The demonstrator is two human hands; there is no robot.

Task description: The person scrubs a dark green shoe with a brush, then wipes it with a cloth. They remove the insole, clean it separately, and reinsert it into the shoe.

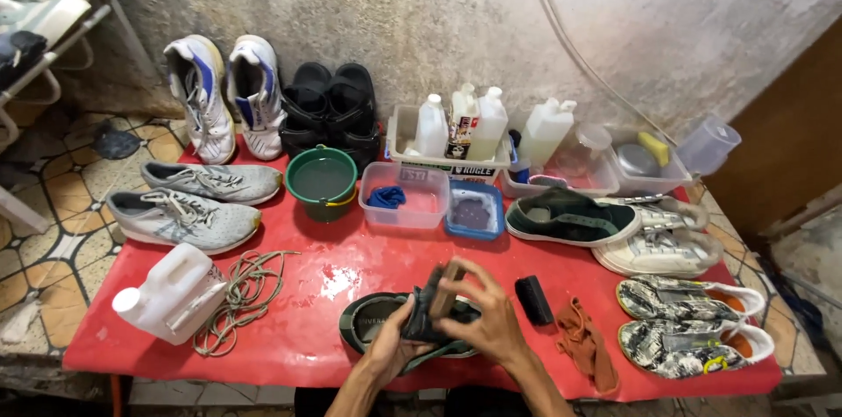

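Observation:
My left hand point(388, 347) grips a dark green shoe point(373, 316) at the near edge of the red table point(307, 329), holding up its dark tongue point(427, 312). A wooden-backed brush point(445, 288) is in my right hand point(488, 319), pressed against the raised part of that shoe. A black brush point(533, 299) lies just right of my right hand, with an orange cloth point(586, 345) beside it.
A white jug point(171, 293) and loose laces point(241, 294) lie near left. Grey sneakers point(189, 202), white-blue shoes point(224, 97) and black shoes point(333, 106) stand at the left and back. A green bucket point(322, 182), plastic tubs point(408, 195), bottles point(460, 123) and more shoes point(667, 294) fill the middle and right.

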